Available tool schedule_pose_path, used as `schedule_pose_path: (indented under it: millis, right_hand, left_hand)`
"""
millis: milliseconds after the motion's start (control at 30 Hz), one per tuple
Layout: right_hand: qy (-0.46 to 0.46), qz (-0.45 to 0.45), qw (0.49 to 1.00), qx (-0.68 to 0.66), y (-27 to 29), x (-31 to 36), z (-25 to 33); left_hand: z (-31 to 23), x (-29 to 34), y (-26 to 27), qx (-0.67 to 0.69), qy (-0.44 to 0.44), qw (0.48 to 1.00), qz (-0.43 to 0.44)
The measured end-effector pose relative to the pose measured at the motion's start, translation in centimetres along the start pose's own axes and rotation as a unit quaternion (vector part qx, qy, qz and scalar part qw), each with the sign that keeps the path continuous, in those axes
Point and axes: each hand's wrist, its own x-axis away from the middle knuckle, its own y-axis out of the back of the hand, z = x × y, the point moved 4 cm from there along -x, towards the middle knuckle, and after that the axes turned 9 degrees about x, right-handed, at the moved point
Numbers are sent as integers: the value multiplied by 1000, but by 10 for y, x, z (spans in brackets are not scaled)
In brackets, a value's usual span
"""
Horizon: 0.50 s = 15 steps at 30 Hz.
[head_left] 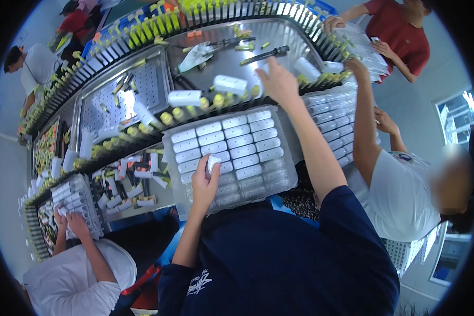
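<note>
Left hand point(203, 181): closed on a white piece point(213, 163), pinched between thumb and fingers, tilted over the clear tray point(169, 158). Low hold, presumably so the cells below can be reached without arm travel.

Right hand point(282, 84): stretched past the tray, thumb and index parted, nothing seen gripped. Fingertips are by a black rod point(263, 56); whether it is touched can't be told, small and far off here.

Tray is set right against the body, cells facing up, likely to keep all rows in easy reach. Far rows are filled with white oblong units point(228, 122), all laid the same way, probably so each fits its cell. Near cells show bare clear plastic.

Beyond: a slatted belt edge point(166, 118), then a metal basin point(282, 34) with a pale glove point(197, 55) and loose pieces lying in it. Neighbouring tray point(332, 124) is placed to the right, near a co-worker.
</note>
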Motion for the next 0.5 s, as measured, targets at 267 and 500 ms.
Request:
schedule_pose_path:
  millis: [267, 500]
  right_hand:
    - [85, 84, 993, 7, -3, 2, 72]
    - [145, 213, 966, 23, 2, 3, 126]
  left_hand:
    - [-1, -14, -1, 21, -37, 998, 46]
    - [-36, -39, -7, -27, -85, 992, 91]
